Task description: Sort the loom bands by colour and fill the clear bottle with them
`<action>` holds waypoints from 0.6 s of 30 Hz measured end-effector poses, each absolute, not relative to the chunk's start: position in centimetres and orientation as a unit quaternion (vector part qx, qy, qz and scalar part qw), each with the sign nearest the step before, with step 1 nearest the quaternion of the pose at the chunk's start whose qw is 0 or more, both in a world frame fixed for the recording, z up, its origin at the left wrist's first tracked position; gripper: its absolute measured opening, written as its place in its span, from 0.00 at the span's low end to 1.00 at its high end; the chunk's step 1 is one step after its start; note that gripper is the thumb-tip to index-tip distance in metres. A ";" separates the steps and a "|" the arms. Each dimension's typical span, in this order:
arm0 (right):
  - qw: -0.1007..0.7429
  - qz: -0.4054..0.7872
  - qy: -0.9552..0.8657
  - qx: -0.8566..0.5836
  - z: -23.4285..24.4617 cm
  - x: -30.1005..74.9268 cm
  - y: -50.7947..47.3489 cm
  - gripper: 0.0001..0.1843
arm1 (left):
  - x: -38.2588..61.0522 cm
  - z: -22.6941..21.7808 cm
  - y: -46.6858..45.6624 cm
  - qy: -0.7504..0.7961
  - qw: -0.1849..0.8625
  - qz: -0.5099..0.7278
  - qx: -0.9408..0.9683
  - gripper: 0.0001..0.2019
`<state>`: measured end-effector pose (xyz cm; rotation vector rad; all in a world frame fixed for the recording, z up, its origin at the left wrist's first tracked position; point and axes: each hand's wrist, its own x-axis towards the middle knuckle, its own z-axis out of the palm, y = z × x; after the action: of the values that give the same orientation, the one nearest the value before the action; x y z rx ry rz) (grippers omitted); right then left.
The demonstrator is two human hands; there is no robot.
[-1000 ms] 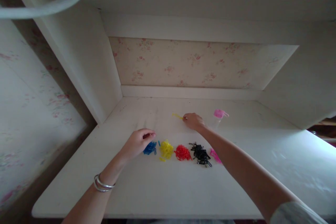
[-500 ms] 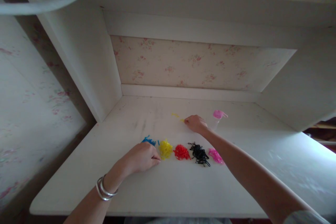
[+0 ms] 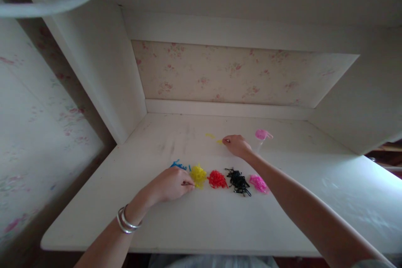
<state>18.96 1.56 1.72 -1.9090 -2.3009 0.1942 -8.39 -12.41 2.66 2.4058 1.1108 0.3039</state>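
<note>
Five small heaps of rubber bands lie in a row on the white desk: blue, yellow, red, black and pink. My left hand is closed in a pinch at the near left edge of the yellow heap and partly covers the blue one; what its fingertips hold is hidden. Farther back, my right hand pinches at a yellow rubber band. Left of it lie a few more yellow bands. My right forearm passes beside the pink heap.
A small clear container with a pink lid stands just behind my right hand. The desk is enclosed by side panels and a low back board, under an overhead shelf. A white curved tube crosses the upper left.
My left hand has shifted slightly right, its fingertips closer to the yellow heap. My right hand has moved very little, still by the yellow bands. The view has tilted slightly.
</note>
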 end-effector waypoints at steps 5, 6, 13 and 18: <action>0.123 0.096 -0.788 -0.595 2.5 18.2 -0.3 0.18 | -8.9 3.2 -11.9 0.477 0.237 0.183 0.827 0.13; 0.144 0.117 -0.792 -0.581 2.7 17.7 -0.9 0.17 | -9.0 3.2 -11.8 0.497 0.240 0.206 0.808 0.13; 0.206 0.270 -0.800 -0.494 3.6 13.9 -5.6 0.15 | -9.4 3.0 -10.9 0.571 0.260 0.282 0.726 0.16; 0.181 0.300 -0.818 -0.456 3.0 12.4 -7.2 0.16 | -9.5 3.4 -10.9 0.597 0.219 0.300 0.712 0.18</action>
<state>12.43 -7.21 3.03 -1.2880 -2.3118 0.8464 -9.49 -10.92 3.43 1.9697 1.6514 0.8298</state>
